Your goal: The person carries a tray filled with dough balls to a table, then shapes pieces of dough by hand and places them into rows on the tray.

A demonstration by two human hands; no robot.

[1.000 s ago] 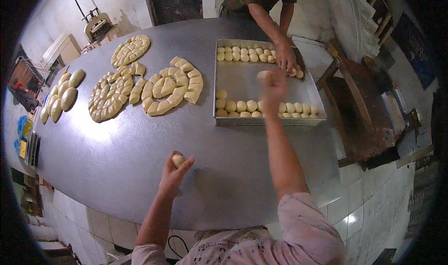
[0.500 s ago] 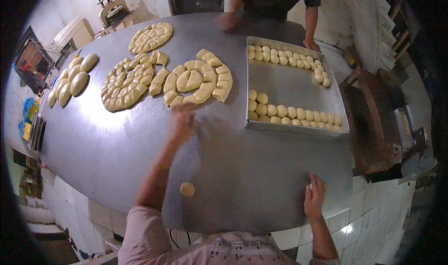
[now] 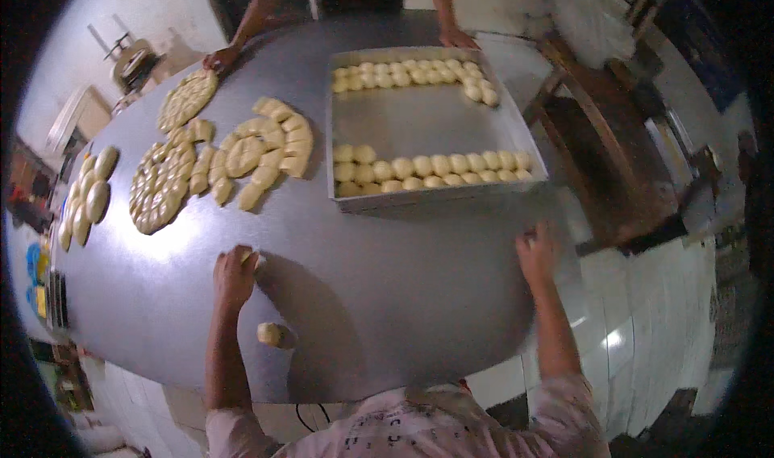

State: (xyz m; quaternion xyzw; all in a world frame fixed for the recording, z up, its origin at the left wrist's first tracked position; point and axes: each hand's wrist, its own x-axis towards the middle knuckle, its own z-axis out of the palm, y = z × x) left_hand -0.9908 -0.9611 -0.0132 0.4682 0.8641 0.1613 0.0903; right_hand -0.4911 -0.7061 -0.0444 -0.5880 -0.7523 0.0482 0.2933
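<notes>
My left hand (image 3: pixel 234 276) is closed over the near left of the metal table, with a pale dough piece showing at its fingertips. Between it and the table's near edge lies another small dough piece (image 3: pixel 270 334), casting a shadow. My right hand (image 3: pixel 537 256), its fingers curled and slightly blurred, is at the table's right side, below the near right corner of a square metal tray (image 3: pixel 411 123). Whatever it holds is hidden. Rows of round dough balls (image 3: pixel 439 164) line the tray's near side, and more balls (image 3: pixel 411 72) line its far side.
Cut dough rings (image 3: pixel 161 188) lie left of the tray, one partly broken up (image 3: pixel 262 147). Smooth oval dough pieces (image 3: pixel 87 196) rest at the far left edge. Across the table, a co-worker's hand (image 3: pixel 222 59) touches the far dough disc (image 3: pixel 187 101); the other hand (image 3: pixel 458 39) is by the tray.
My left hand has drawn back from the cut dough ring with a piece. My right hand has moved farther from me. The co-worker's hand has reached the far dough disc. The view has turned.
</notes>
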